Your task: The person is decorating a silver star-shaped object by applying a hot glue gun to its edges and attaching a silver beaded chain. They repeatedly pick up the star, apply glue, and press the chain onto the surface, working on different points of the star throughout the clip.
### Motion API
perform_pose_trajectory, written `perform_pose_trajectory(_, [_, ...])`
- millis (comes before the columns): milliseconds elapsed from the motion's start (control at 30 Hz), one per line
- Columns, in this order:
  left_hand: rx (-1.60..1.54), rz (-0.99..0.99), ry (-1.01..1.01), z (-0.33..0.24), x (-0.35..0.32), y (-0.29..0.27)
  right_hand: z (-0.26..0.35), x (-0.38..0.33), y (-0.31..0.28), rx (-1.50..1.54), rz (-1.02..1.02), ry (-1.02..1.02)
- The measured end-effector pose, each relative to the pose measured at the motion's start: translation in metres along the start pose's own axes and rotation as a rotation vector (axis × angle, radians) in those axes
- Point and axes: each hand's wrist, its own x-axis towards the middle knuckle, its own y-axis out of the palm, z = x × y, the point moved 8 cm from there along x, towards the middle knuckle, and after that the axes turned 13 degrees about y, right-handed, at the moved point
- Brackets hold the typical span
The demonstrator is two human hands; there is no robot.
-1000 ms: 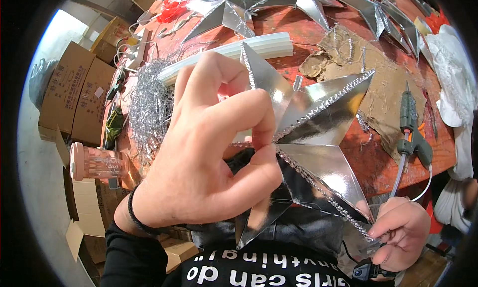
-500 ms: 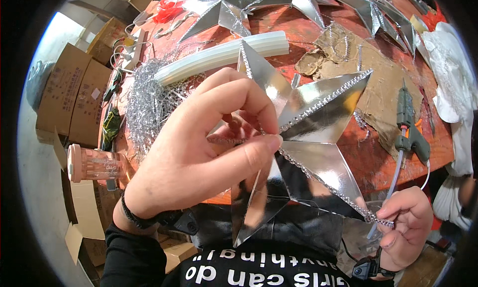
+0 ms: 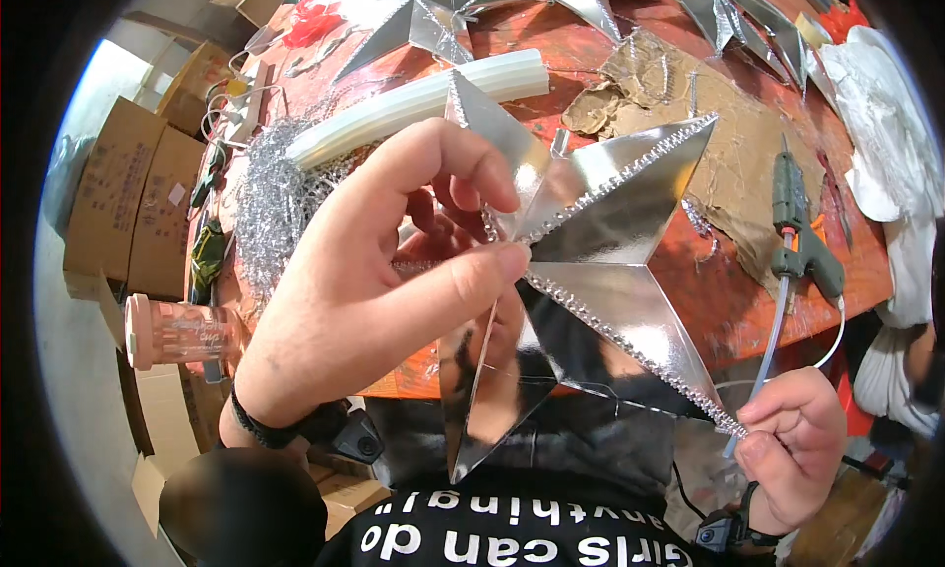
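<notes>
A shiny silver five-pointed star (image 3: 620,213) with folded facets stands tilted before me. Silver beaded trim (image 3: 630,343) runs along its ridges, from the middle out to the points. My left hand (image 3: 354,291) is curled over the star's centre, its thumb pressed on the trim there and its forefinger bent just above; the other fingers are partly hidden. At the lower right point, my right hand (image 3: 799,444) pinches the end of the trim between thumb and forefinger, covering the star's tip.
On the red table (image 3: 738,316) lie a green glue gun (image 3: 792,213), torn cardboard (image 3: 728,163), a bundle of white glue sticks (image 3: 423,104), silver tinsel (image 3: 266,213) and other silver stars (image 3: 586,6). A pink-lidded cup (image 3: 187,333) and cardboard boxes (image 3: 118,188) are at left.
The star and both hands have shifted slightly left and up in view. My left forefinger has lifted from the thumb. My right fingers now cover the trim end that stuck out past the tip.
</notes>
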Motion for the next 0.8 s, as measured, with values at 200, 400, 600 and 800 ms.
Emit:
perform_pose_trajectory(200, [-0.004,-0.04,-0.006,0.002,-0.003,-0.001,-0.004,0.002,0.003,0.003,0.071,0.005])
perform_pose_trajectory(400, [0.024,-0.034,0.005,0.002,0.0,0.001,-0.008,0.005,0.002,0.02,0.019,0.094])
perform_pose_trajectory(600, [0.019,-0.059,-0.022,0.003,-0.003,0.001,-0.008,0.006,0.003,0.032,0.007,0.083])
perform_pose_trajectory(800, [0.016,-0.061,-0.008,0.003,-0.003,0.001,-0.003,0.004,0.002,-0.006,-0.05,-0.002])
